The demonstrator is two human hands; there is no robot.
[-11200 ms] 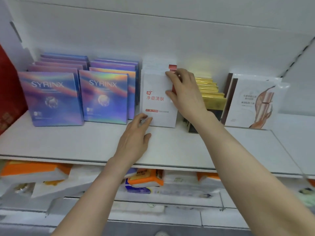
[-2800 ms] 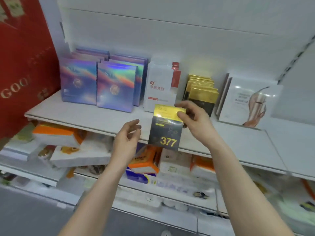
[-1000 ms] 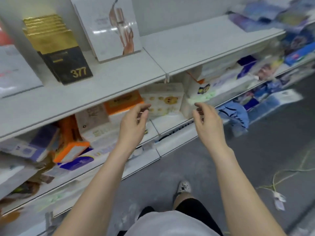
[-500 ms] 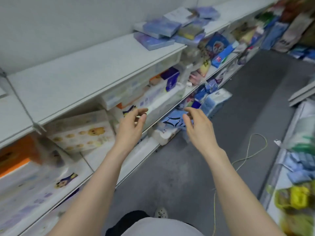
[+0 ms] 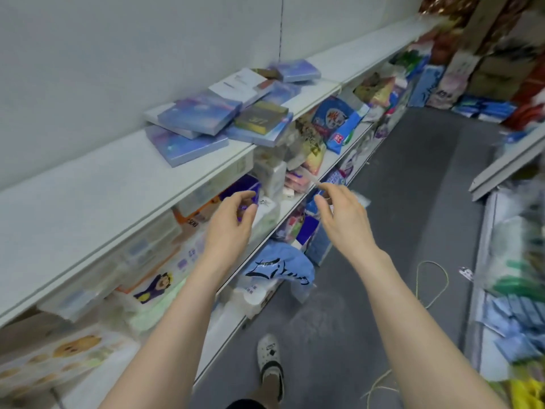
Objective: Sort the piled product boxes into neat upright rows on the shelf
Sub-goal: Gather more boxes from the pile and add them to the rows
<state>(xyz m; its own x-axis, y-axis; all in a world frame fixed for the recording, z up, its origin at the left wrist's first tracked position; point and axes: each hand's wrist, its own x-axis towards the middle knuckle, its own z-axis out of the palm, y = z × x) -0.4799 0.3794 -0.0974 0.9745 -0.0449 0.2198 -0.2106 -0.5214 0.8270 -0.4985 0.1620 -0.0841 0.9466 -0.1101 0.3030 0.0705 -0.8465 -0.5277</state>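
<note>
A loose pile of flat product boxes (image 5: 224, 116) lies on the white top shelf (image 5: 97, 184) further along the aisle. Most are holographic purple-blue, one is a gold-and-black box (image 5: 261, 117), and a white box (image 5: 241, 85) lies across the back of the pile. My left hand (image 5: 231, 222) and my right hand (image 5: 342, 215) are both held out in front of me, below and short of the pile. Their fingers are loosely curled and hold nothing.
The lower shelves are crammed with tissue packs and bagged goods (image 5: 333, 119). A blue bag (image 5: 280, 267) hangs off the bottom shelf. The grey aisle floor (image 5: 413, 202) runs to the right, with a yellow cord (image 5: 430, 278) on it. My shoe (image 5: 269, 361) is below.
The view has swung right from the tidy upright rows to the piled boxes, which now look closer. The gold-and-black box I held is back on the shelf; both hands are free.
</note>
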